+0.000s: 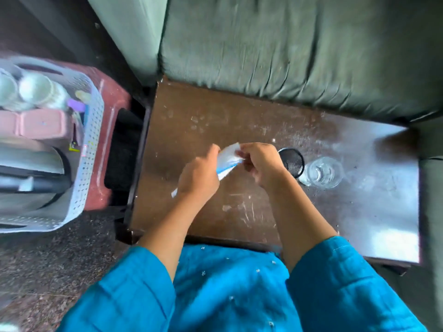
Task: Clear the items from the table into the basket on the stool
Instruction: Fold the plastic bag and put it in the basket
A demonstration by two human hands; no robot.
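A white and blue packet (227, 159) is held above the middle of the bench (215, 111), clear of its top. Its lower part is gripped by the left hand (199, 174), whose fingers are curled round it. Its upper end is pinched by the fingers (251, 148) of the right hand (261, 164). The picture is blurred there, so the exact hold cannot be told.

The packet appears to be getting folded or flattened before it is put away. This step is best done by pressing the packet flat and passing it wholly to the left hand, which is nearer the basket (93, 130) on the stool (117, 104) beside the bench's left end. The basket is already crowded, so a gap along its near wall should be chosen. The packet should be slid in on edge rather than dropped on top.

A black mesh cup (294, 161) and a glass (323, 172) stand on the bench just beside the right hand. Care should be taken that neither is knocked by the wrist when that hand is freed.
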